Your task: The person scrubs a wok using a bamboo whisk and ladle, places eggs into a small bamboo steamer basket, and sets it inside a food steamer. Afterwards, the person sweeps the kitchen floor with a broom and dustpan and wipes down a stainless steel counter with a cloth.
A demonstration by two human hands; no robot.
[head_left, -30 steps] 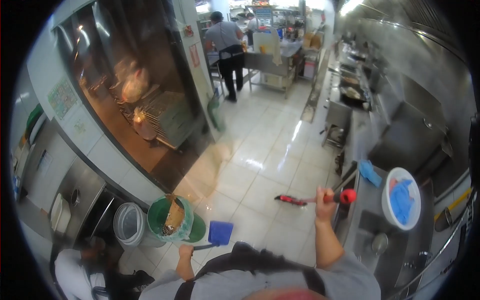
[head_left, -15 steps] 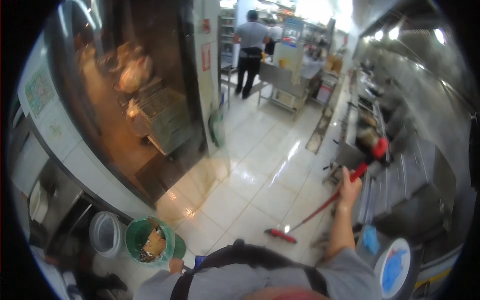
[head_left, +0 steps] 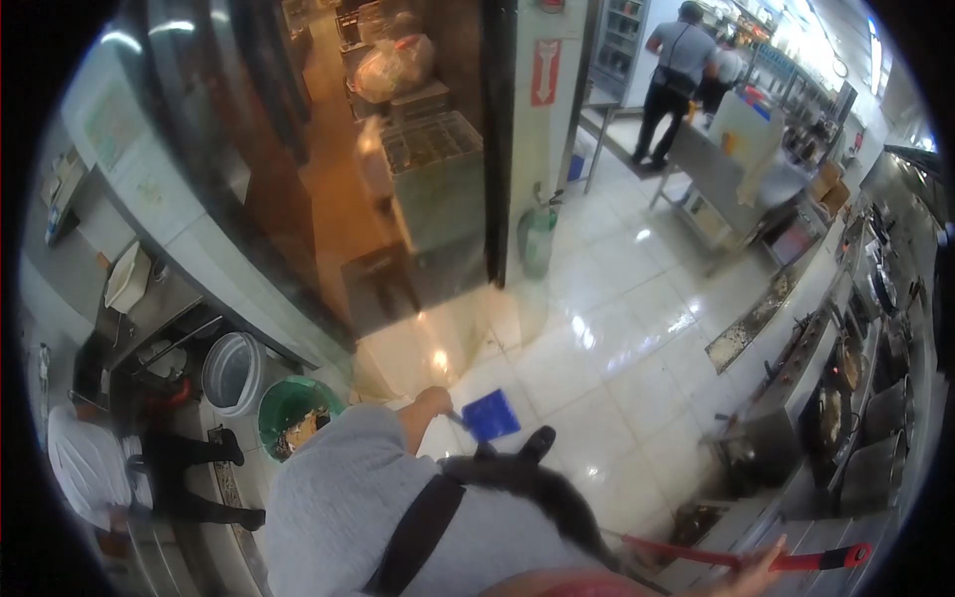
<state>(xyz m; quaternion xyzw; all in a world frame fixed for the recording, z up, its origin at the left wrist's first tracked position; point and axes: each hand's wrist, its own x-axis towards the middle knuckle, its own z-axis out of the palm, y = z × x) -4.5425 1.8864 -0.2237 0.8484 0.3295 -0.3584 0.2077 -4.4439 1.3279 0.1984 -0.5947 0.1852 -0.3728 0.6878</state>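
My left hand [head_left: 431, 402] is closed around the handle of a blue dustpan [head_left: 490, 415], whose pan is over the white tiles just past my body. At the lower right, my right hand [head_left: 754, 574] is wrapped round a red pole [head_left: 686, 553] with a black and red end. The pole slants toward my body, and its broom head is hidden. To the left of my sleeve stands a green bin [head_left: 282, 395] with cardboard and scraps inside, partly covered by my arm.
A clear bucket [head_left: 235, 374] stands beside the bin. One person in white [head_left: 85, 463] is at the lower left; two others stand far back near a steel table [head_left: 711, 184]. A fire extinguisher [head_left: 538, 242] is by the pillar, and stoves [head_left: 796, 398] line the right.
The view has swung to the right. My right hand and the red pole have dropped to the lower right, and the broom head has gone out of sight. The blue dustpan shows again beyond my body.
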